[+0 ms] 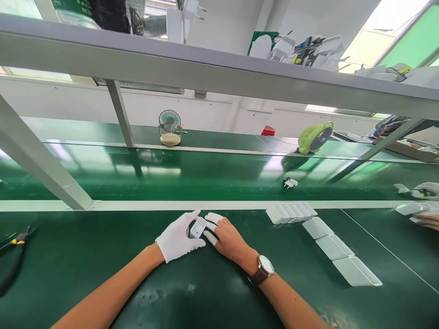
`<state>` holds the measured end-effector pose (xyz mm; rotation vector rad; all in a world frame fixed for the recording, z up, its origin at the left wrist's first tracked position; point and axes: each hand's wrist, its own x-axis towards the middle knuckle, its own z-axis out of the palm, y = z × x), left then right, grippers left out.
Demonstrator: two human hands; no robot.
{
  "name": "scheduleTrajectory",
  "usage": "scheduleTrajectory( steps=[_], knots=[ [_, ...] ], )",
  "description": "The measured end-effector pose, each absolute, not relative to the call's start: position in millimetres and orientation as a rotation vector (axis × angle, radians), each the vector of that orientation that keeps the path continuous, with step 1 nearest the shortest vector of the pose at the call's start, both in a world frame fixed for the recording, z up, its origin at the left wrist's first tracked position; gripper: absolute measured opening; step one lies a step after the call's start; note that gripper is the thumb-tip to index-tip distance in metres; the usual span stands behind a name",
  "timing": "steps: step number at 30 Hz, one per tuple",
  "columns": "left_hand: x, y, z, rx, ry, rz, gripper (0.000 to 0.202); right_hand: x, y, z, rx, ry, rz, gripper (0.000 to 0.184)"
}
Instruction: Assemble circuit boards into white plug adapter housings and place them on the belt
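Observation:
My left hand (pixel 180 238), in a white glove, curls around a small white plastic housing (pixel 198 227) just above the green bench, thumb on the near side and fingers on the far side. A small dark slot shows on the housing's face. My right hand (pixel 224 235) wears white finger cots and a wristwatch (pixel 263 268). Its fingers stretch out, slightly apart, with the tips at the housing's right edge; whether they press on it I cannot tell.
To the right stand a row of white plastic housings (pixel 291 212) and several larger white pieces (pixel 334 246). Pliers (pixel 18 249) lie at far left. A white plug (pixel 290 183) rests on the green belt (pixel 206 178). A co-worker's hand (pixel 427 219) works at far right. A shelf beam (pixel 219 73) crosses overhead.

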<state>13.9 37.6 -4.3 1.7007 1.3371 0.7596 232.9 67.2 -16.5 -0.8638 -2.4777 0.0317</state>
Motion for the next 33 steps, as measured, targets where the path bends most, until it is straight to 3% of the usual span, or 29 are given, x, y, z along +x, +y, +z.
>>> scheduleTrajectory(
  steps=[6, 11, 16, 23, 33],
  knots=[
    [13, 39, 3, 1.791, 1.215, 0.746, 0.072, 234, 64, -15, -0.783, -2.431, 0.091, 0.027],
    [18, 39, 5, 1.73, 1.543, 0.759, 0.057, 236, 65, -22, -0.794, -2.339, 0.128, 0.026],
    [18, 42, 0, 1.684, 1.601, 0.84, 0.065, 237, 66, -26, -0.833, -2.317, 0.129, 0.023],
    [14, 44, 4, 1.688, 1.617, 0.75, 0.053, 238, 65, -30, -0.874, -2.329, 0.13, 0.025],
    [16, 43, 7, 1.626, 1.574, 0.858, 0.065, 238, 67, -31, -0.871, -2.318, 0.125, 0.022]
  ],
)
